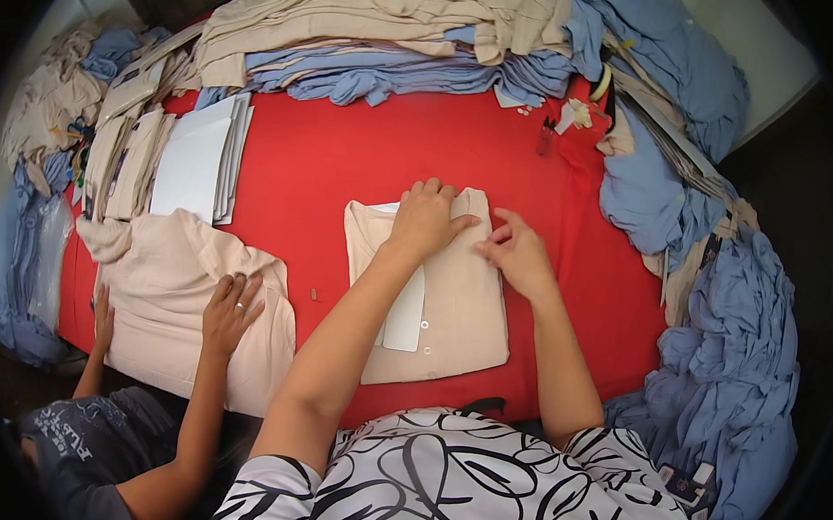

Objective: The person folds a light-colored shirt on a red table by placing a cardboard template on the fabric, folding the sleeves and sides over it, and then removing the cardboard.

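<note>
A folded beige shirt (466, 300) lies in front of me on the red-covered table, its buttons showing along the placket. My left hand (425, 221) rests on its upper part, fingers spread over the fabric near the collar end. Close to the shirt's upper right edge is my right hand (518, 256), its fingers bent but apart, and I see nothing held in them. A white card (404, 311) shows on the shirt front, partly hidden by my left forearm. Another white edge shows at the shirt's upper left.
At my left a co-worker's hands (230, 314) lie on a spread beige garment (184, 290). Beyond it stand white boards (196, 159) and folded beige shirts (120, 164). Beige and blue garments (382, 23) line the far edge; blue garments (732, 342) heap at the right.
</note>
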Tool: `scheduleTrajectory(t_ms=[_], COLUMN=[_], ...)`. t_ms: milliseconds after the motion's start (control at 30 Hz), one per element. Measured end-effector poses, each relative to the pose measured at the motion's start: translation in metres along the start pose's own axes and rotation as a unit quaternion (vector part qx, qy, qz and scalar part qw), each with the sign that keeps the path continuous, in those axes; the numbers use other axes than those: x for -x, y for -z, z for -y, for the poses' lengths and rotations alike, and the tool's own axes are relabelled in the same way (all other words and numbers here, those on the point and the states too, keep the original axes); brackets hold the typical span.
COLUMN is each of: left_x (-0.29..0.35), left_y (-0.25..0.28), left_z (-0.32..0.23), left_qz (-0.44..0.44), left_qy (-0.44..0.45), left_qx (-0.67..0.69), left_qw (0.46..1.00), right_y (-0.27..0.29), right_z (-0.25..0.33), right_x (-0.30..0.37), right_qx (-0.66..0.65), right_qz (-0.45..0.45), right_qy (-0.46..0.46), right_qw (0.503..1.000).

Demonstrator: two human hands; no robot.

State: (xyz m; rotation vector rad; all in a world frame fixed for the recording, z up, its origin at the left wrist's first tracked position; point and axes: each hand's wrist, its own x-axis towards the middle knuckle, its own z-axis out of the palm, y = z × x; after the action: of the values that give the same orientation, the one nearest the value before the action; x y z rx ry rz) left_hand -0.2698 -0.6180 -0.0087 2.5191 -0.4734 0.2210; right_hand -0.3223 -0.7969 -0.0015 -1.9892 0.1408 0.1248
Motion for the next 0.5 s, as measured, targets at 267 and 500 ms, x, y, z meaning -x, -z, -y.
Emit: scheduleTrajectory(t_ms=[267, 500], left_x=[-0.007, -0.035], left_y=[0.017, 0.008], left_z=[-0.020, -0.005], left_qz=[0.054, 0.251], left_qy=[0.054, 0.061], left_qx=[0.226, 0.239], left_qw=[0.971, 0.936], right_y=[0.006, -0.002], right_z=[0.000, -0.023], right_x=[0.003, 0.010], right_qx=[-0.160, -0.548], right_qz=[-0.007, 0.129], right_qy=[0.021, -0.131], right_qw=[0.987, 0.816])
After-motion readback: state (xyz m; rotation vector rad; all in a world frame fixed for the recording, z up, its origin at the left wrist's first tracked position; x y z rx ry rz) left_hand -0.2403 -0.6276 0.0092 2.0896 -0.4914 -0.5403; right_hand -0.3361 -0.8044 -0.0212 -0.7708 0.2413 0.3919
